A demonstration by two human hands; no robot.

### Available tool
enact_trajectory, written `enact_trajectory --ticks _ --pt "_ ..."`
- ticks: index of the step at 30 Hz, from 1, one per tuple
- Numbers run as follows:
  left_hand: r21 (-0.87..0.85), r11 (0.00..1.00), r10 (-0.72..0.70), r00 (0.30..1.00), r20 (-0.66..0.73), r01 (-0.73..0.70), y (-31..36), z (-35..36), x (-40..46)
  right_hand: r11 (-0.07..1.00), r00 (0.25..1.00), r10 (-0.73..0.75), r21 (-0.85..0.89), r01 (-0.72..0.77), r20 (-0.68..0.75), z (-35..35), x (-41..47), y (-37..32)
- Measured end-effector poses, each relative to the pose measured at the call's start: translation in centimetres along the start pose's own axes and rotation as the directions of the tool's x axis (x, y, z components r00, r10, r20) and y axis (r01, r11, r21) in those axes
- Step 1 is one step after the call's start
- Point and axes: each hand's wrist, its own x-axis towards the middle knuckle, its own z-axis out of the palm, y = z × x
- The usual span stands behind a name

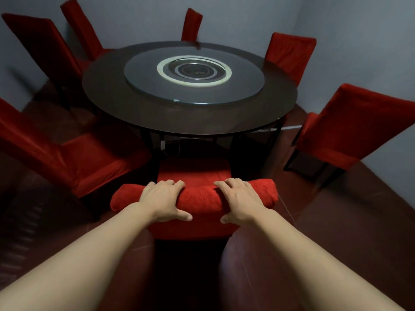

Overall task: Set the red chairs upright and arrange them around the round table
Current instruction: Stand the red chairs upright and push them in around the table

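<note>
A red chair stands upright right in front of me, its seat tucked toward the round dark table. My left hand and my right hand both grip the top of its backrest, fingers over the far side and thumbs on the near side. Several other red chairs stand upright around the table: one at the near left, two at the far left, one at the back, and two on the right.
A glass turntable with a pale ring lies on the table's middle. Grey walls close in behind and to the right. The floor is dark red-brown. A white cable and plug hang under the table.
</note>
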Motion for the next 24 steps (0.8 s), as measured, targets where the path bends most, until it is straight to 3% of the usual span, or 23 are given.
enact_trajectory --ticks 5,13,24 --pt "-0.069 0.995 0.067 0.997 -0.03 -0.069 1.1 -2.1 0.9 0.996 0.996 0.083 0.045 -0.082 -0.015 -1.9 -1.3 0.7" --pt "-0.03 0.99 0.137 0.99 -0.039 -0.139 6.6 -4.6 4.1 0.965 0.968 0.246 0.114 -0.238 -0.057 -4.9 -4.6 4.8" --pt "0.039 0.982 0.185 0.981 -0.055 -0.183 22.6 -6.9 11.3 0.927 0.936 0.345 0.184 -0.327 -0.075 -7.4 -10.5 20.8"
